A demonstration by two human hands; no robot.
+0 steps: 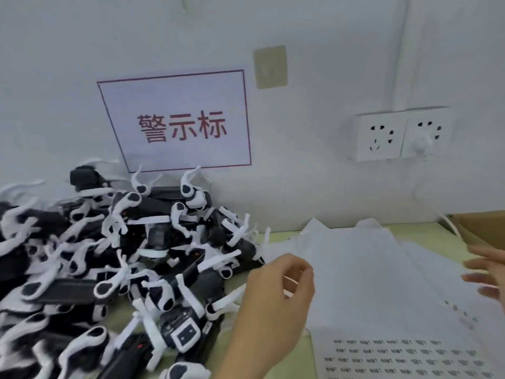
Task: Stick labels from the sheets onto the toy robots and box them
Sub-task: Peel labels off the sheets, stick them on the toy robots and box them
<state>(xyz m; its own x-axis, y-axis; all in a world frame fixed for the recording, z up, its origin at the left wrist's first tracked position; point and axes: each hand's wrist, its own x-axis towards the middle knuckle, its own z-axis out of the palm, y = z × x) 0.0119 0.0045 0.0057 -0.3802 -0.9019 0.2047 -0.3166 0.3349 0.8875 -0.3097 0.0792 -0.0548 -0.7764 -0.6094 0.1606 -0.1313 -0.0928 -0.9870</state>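
Judging by the layout, the task looked barely started. Pale yellow-green desk carried everything, pushed against a white wall.

Big heap of black-and-white plastic toy robots filled the desk's left half, piled loose against the wall; none visibly labelled, though blur hid detail.

White paper label sheets lay fanned across the right half. Nearest sheet had rows of small dark printed labels and looked nearly full, so few if any had been peeled.

Brown cardboard box sat at the far right edge, only a corner in frame; contents not visible, so boxed count unknown.

White paper sign with red border and red characters and white double wall socket on the wall, a white plug in its right-hand outlet.

Left hand hovered at the sheets' left edge, beside the heap, fingers curled with thumb and forefinger pinched; couldn't tell whether a label was between them. Right hand was motion-blurred over the sheets near the box, fingers spread, holding nothing.

Left to do, by my read: essentially the whole heap.
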